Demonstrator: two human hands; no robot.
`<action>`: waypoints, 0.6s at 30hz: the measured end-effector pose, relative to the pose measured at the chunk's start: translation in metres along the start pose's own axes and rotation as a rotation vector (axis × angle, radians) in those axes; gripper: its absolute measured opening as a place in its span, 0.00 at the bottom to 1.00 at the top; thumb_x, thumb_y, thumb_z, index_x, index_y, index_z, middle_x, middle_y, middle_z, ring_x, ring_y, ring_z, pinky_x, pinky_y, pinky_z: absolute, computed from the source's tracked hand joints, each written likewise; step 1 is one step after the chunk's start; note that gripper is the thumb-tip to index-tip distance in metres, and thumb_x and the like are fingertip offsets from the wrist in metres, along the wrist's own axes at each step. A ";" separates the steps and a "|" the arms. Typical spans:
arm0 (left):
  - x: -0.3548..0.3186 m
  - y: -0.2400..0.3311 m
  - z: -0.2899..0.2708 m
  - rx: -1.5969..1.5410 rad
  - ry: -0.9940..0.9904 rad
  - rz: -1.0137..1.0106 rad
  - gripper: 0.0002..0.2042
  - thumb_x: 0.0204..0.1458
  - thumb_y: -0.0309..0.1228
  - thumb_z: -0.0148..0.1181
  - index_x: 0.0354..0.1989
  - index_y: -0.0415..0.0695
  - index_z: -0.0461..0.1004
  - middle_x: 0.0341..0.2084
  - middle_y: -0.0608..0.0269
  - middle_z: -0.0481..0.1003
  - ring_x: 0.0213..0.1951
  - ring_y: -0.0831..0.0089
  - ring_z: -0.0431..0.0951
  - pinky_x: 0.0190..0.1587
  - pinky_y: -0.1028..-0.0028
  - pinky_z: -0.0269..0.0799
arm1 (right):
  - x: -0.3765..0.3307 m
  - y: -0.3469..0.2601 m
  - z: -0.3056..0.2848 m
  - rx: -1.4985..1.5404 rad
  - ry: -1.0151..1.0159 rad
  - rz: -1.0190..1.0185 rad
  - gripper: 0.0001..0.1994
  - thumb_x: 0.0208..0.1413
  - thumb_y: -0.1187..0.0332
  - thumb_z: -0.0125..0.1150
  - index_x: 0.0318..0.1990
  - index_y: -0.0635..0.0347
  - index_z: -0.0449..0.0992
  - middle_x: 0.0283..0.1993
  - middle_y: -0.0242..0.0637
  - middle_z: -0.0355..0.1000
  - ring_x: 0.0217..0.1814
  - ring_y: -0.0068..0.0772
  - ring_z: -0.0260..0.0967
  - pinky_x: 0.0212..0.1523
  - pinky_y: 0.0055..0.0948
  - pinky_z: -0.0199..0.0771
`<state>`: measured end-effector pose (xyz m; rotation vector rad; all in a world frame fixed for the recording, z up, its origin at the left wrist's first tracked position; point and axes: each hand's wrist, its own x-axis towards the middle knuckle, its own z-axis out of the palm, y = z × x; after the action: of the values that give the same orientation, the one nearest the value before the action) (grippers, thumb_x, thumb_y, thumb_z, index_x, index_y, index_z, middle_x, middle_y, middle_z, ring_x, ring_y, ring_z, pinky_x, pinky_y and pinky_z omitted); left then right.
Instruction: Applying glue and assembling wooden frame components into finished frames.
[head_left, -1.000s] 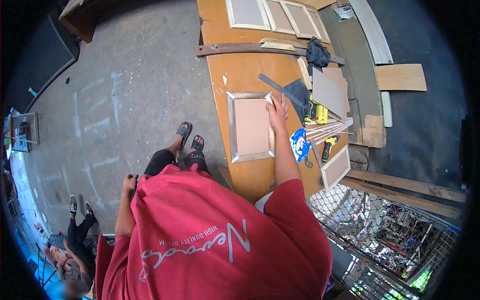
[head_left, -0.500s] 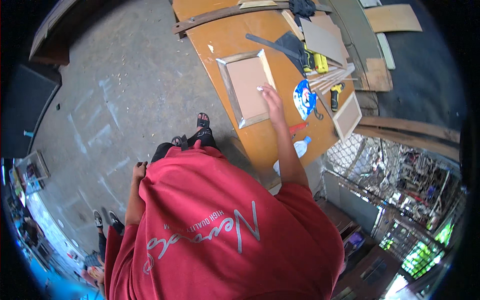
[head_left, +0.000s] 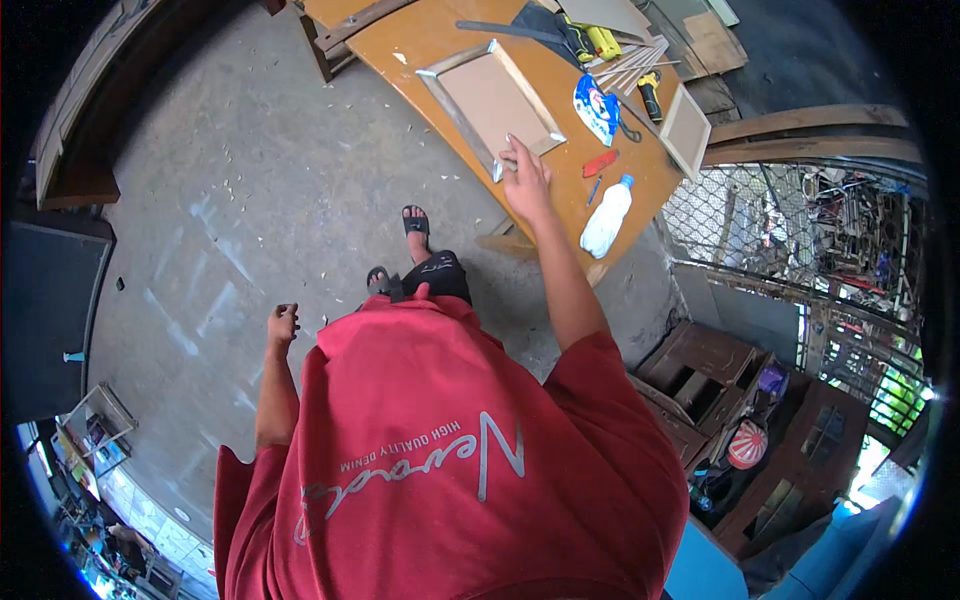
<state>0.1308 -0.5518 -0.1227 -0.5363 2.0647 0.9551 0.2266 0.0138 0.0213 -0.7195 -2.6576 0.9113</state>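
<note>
My right hand (head_left: 527,180) is over the near corner of a wooden frame (head_left: 528,84) lying flat on the orange-brown table (head_left: 400,95). The frame surrounds a pinkish-brown panel (head_left: 488,100), and its corners carry white patches. Thumb and fingers are drawn together at the panel's near end, on a small white thing too little to identify. My left hand (head_left: 284,323) hangs low beside me over the floor, fingers loosely curled, nothing visible in it. Right of the frame lie a blue-and-white packet (head_left: 597,108), a red tool (head_left: 600,163), a blue pen (head_left: 595,190) and a blue-capped plastic bottle (head_left: 607,220).
A second, smaller frame (head_left: 685,132) leans at the table's right edge near a yellow-and-black drill (head_left: 650,95). Thin wood strips (head_left: 635,68), a yellow tool (head_left: 603,43) and a dark flat bar (head_left: 510,30) lie farther back. A brown cabinet (head_left: 700,370) stands at right.
My right hand has drawn back from mid-frame to its near corner. My left hand has swung slightly outward. The view has shifted, bringing the whole bottle and the cabinet into sight.
</note>
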 end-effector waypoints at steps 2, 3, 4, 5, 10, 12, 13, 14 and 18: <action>0.005 -0.031 -0.005 0.002 -0.021 -0.037 0.21 0.53 0.47 0.60 0.48 0.44 0.72 0.30 0.60 0.76 0.26 0.71 0.76 0.25 0.70 0.70 | 0.003 -0.003 0.003 -0.077 0.002 -0.021 0.30 0.54 0.73 0.52 0.66 0.50 0.58 0.54 0.30 0.74 0.64 0.38 0.62 0.66 0.46 0.45; 0.007 -0.053 -0.007 0.001 -0.035 -0.072 0.22 0.53 0.47 0.60 0.48 0.44 0.72 0.30 0.60 0.76 0.26 0.71 0.76 0.25 0.69 0.70 | 0.003 -0.003 0.003 -0.109 -0.025 -0.008 0.30 0.54 0.74 0.51 0.67 0.51 0.58 0.54 0.31 0.74 0.65 0.38 0.62 0.66 0.46 0.45; 0.010 -0.075 -0.004 -0.016 -0.005 -0.091 0.21 0.52 0.46 0.61 0.48 0.44 0.73 0.29 0.60 0.76 0.25 0.70 0.77 0.26 0.68 0.72 | 0.002 0.000 0.004 -0.147 -0.048 0.009 0.31 0.53 0.75 0.50 0.67 0.51 0.58 0.55 0.32 0.74 0.65 0.38 0.62 0.66 0.45 0.45; 0.002 -0.081 0.000 0.006 -0.015 -0.094 0.20 0.52 0.45 0.61 0.47 0.44 0.73 0.28 0.59 0.76 0.27 0.70 0.77 0.27 0.67 0.72 | 0.000 0.003 0.003 -0.167 -0.044 0.009 0.31 0.53 0.75 0.50 0.67 0.51 0.58 0.55 0.32 0.74 0.65 0.38 0.62 0.66 0.45 0.45; 0.017 -0.259 -0.036 0.317 -0.064 0.363 0.25 0.55 0.49 0.56 0.51 0.39 0.72 0.41 0.50 0.79 0.41 0.61 0.78 0.47 0.67 0.73 | 0.005 -0.009 0.017 -0.123 -0.112 0.009 0.30 0.52 0.73 0.51 0.66 0.51 0.59 0.54 0.33 0.74 0.64 0.39 0.63 0.66 0.45 0.46; -0.002 -0.276 -0.005 0.083 -0.065 0.254 0.23 0.50 0.52 0.60 0.37 0.41 0.81 0.27 0.54 0.77 0.35 0.74 0.74 0.42 0.72 0.70 | 0.009 -0.012 0.019 -0.202 -0.088 -0.022 0.30 0.53 0.72 0.50 0.66 0.50 0.59 0.54 0.32 0.75 0.64 0.38 0.63 0.66 0.44 0.47; 0.001 -0.252 -0.016 0.119 -0.080 0.269 0.23 0.50 0.52 0.60 0.37 0.41 0.81 0.27 0.54 0.77 0.35 0.74 0.74 0.42 0.72 0.70 | 0.006 0.000 0.017 -0.223 -0.077 0.001 0.29 0.53 0.72 0.49 0.66 0.49 0.59 0.53 0.31 0.75 0.64 0.37 0.63 0.65 0.42 0.49; -0.014 -0.258 -0.017 0.107 -0.075 0.206 0.23 0.49 0.52 0.61 0.36 0.42 0.82 0.26 0.54 0.77 0.34 0.74 0.73 0.42 0.72 0.70 | 0.005 0.005 0.014 -0.222 -0.058 0.019 0.29 0.53 0.72 0.49 0.66 0.49 0.59 0.53 0.31 0.75 0.64 0.37 0.63 0.65 0.42 0.49; -0.055 -0.242 0.025 0.024 -0.019 -0.052 0.22 0.48 0.53 0.61 0.33 0.43 0.83 0.25 0.56 0.76 0.34 0.75 0.72 0.41 0.72 0.69 | 0.004 -0.008 0.007 -0.167 -0.014 0.065 0.28 0.55 0.70 0.51 0.66 0.50 0.59 0.51 0.33 0.75 0.62 0.39 0.65 0.64 0.44 0.50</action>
<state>0.3302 -0.6820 -0.1968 -0.5637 2.0326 0.9007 0.2178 0.0070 0.0212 -0.8443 -2.7615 0.7185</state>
